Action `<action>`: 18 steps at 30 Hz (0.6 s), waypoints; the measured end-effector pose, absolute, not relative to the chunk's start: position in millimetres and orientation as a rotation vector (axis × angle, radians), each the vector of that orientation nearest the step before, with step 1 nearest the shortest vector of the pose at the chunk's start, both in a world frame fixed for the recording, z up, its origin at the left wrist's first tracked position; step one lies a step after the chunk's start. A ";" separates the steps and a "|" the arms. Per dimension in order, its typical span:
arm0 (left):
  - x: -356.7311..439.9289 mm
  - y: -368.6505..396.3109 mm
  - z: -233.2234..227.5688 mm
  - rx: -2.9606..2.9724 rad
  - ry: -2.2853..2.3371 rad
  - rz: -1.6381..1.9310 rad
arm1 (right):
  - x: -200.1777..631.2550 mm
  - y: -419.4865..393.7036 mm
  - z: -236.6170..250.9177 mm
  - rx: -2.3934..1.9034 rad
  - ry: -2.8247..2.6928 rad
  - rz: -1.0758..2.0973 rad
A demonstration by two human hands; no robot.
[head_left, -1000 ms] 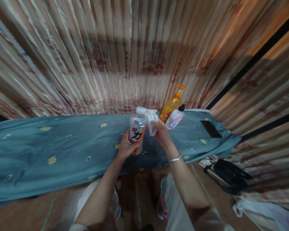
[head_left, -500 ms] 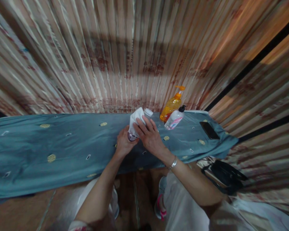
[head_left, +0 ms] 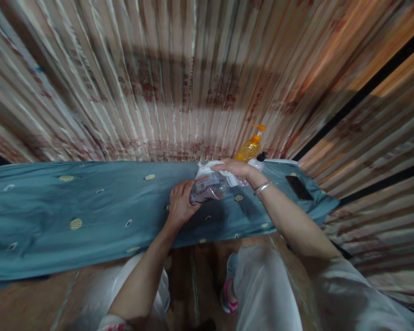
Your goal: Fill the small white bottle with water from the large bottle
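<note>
While we tip the clear plastic spray bottle with the printed label (head_left: 207, 191) onto its side above the blue-grey patterned cloth (head_left: 89, 207), its long axis runs left to right between our hands. Our left hand (head_left: 180, 206) is closed round its lower end; our right hand (head_left: 235, 169) presses a crumpled white rag (head_left: 212, 169) over its far end, fingers curled. Right of the bottle stand an orange pump bottle (head_left: 249, 148) and a black phone (head_left: 298, 187).

A container (head_left: 209, 191) lies tilted over the table (head_left: 89, 207), left hand (head_left: 181, 207) at its near end, right hand (head_left: 232, 168) with a cloth (head_left: 210, 168) over its far side. Right of the container stand a pump bottle (head_left: 250, 147), then a phone (head_left: 298, 186).
</note>
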State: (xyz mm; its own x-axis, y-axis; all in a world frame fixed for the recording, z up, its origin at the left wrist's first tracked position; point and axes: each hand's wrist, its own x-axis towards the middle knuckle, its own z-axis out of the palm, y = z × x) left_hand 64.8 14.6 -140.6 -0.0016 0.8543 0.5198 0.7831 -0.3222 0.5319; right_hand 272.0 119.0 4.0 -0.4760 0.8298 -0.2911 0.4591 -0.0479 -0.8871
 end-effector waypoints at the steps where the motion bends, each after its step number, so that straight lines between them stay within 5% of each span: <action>1: 65.5 14.4 -141.7 2.148 1.758 1.229 | 274.4 117.1 -6.4 -1.324 -1.710 1.638; 5: 68.4 14.8 -147.5 2.066 1.691 1.225 | 271.6 102.4 -43.9 -1.140 -1.188 1.774; 11: 70.0 21.6 -155.3 1.789 1.687 1.371 | 233.3 67.1 -82.4 -0.892 -0.861 1.516; 18: 60.9 30.8 -162.3 1.562 1.711 1.584 | 189.1 16.8 -102.7 -0.957 -1.343 0.925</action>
